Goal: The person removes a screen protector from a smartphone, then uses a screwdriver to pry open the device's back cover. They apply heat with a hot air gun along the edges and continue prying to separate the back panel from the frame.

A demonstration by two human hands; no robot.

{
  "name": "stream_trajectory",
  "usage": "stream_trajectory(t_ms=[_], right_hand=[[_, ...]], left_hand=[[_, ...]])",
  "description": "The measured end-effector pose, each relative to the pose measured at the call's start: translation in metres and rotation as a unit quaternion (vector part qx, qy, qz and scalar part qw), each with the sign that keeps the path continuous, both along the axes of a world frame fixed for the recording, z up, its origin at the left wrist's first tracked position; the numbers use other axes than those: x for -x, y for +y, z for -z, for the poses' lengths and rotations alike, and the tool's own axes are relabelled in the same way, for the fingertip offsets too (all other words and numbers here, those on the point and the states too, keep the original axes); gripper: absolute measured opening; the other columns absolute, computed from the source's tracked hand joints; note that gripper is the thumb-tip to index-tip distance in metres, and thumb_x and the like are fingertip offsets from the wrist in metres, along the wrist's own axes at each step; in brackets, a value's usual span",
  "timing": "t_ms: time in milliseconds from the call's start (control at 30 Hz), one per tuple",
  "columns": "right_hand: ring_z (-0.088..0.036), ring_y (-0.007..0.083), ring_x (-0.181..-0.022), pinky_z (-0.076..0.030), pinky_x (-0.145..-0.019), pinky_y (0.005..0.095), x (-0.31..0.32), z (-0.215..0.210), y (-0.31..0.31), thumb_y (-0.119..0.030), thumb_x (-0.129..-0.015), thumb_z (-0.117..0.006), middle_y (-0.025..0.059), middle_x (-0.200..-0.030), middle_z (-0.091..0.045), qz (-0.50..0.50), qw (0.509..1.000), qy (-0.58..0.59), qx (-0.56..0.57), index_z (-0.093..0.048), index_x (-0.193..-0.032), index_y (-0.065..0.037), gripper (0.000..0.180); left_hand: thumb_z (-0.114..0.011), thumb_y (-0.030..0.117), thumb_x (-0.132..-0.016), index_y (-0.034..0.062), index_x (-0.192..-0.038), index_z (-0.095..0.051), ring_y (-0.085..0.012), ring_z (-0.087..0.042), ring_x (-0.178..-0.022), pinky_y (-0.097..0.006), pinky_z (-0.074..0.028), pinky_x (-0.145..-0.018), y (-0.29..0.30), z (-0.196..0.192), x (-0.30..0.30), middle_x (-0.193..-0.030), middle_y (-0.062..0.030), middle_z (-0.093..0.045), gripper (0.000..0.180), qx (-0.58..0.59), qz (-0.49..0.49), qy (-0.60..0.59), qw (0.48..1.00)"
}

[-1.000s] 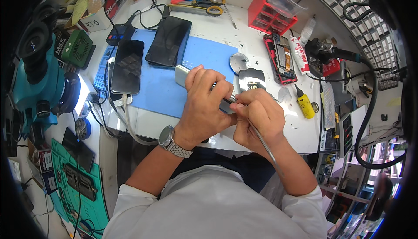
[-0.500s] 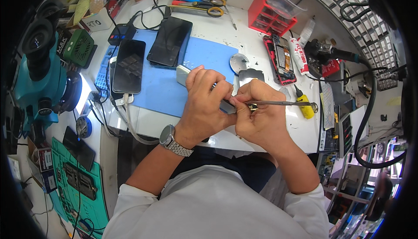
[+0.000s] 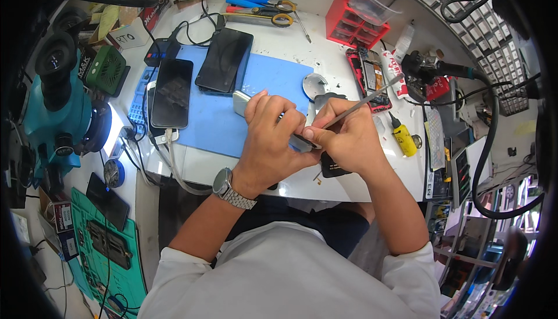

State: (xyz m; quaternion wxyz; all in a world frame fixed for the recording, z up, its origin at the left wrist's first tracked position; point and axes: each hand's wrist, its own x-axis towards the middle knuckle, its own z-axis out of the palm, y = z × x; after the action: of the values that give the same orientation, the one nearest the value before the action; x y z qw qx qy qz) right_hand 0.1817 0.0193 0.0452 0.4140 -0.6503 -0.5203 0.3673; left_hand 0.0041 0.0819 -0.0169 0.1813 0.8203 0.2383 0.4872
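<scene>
Two grips mid-frame: our left hand [image 3: 268, 142] holds a phone-like slab [image 3: 240, 104], long axis upper-left to lower-right, our right hand [image 3: 350, 143] pinching a metal tool [image 3: 371, 96] near the slab's lower-right end.

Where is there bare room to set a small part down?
The blue mat is bare between the cabled smartphone and the left hand, and, some specks aside, between the stacked dark phones and the round silver disc. White benchtop shows between the yellow bottle and the near edge. It is crowded around the microscope and the opened red phone.
</scene>
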Motion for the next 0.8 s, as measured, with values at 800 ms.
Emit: stream_trajectory(t_ms=[800], right_hand=[[-0.072, 0.0117, -0.075, -0.058, -0.065, 0.0302, -0.009, -0.007, -0.005, -0.009, -0.101, -0.084, 0.0089, -0.086, -0.077, -0.005, 0.989, 0.143, 0.040, -0.068, -0.095, -0.002, 0.018]], left_hand=[[-0.102, 0.032, -0.065, 0.0129, -0.094, -0.057, -0.0316, -0.060, -0.110, -0.062, -0.034, -0.120, -0.002, -0.006, 0.003, -0.109, -0.0090, -0.057, 0.057, 0.006, 0.006, 0.040, 0.999]])
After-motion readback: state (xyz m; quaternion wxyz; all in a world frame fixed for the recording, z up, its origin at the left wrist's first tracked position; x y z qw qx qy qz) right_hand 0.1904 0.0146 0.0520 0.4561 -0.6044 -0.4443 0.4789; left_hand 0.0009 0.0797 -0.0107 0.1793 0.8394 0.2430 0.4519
